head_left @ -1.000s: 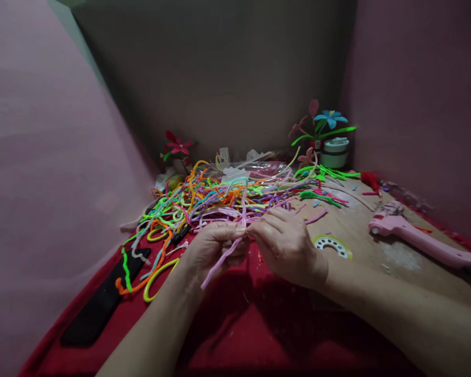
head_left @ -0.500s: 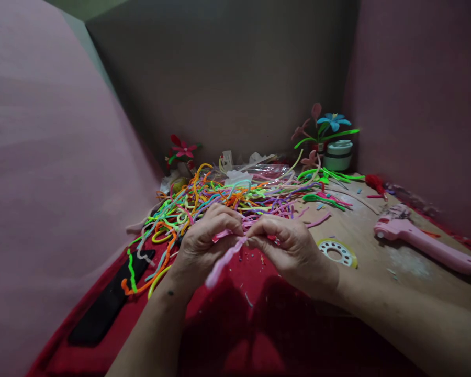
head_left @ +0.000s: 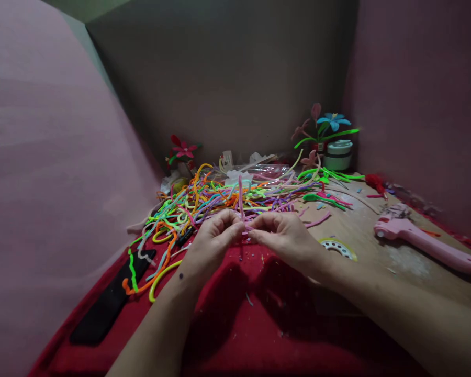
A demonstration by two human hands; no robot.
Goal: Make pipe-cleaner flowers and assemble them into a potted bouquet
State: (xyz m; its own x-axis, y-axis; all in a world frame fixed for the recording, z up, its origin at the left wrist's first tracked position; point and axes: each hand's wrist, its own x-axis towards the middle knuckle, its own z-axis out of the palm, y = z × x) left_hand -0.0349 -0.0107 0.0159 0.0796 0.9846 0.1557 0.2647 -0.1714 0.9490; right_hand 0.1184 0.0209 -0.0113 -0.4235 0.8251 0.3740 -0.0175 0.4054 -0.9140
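My left hand and my right hand meet at the middle, both pinching a pink pipe cleaner. One pink length stands upright between the fingertips, and a short part spans the gap between the two hands. Just beyond them lies a tangled pile of coloured pipe cleaners in orange, green, yellow and purple. Red cloth with small scraps on it is below my hands.
A black phone-like slab lies at left. On the right are a tape roll, a pink glue gun and green pipe cleaners. Pipe-cleaner flowers and a pale lidded jar stand at the back.
The pink pipe cleaner pointed down toward me before; now a length points up and away. Both hands have turned and risen slightly, and a dark object shows beside my left hand.
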